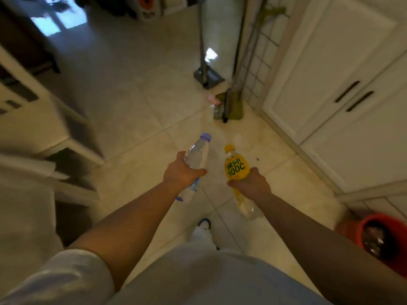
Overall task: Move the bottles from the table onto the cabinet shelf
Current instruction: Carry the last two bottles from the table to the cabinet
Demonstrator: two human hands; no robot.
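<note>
My left hand (181, 171) grips a clear water bottle (197, 154) with a pale purple cap around its middle, cap pointing away from me. My right hand (250, 184) grips a yellow drink bottle (236, 167) with a yellow cap and a yellow label, also around its middle. Both bottles are held over the tiled floor in front of my body, side by side and apart. A white cabinet (343, 84) with two dark handles stands at the right. No table shows clearly in view.
White furniture with shelves (66, 137) fills the left side, blurred. A mop and broom (231, 102) lean by the tiled wall ahead. A red bucket (376, 234) sits at the lower right. Beige floor tiles (136, 119) stretch ahead; my foot (204, 225) is below.
</note>
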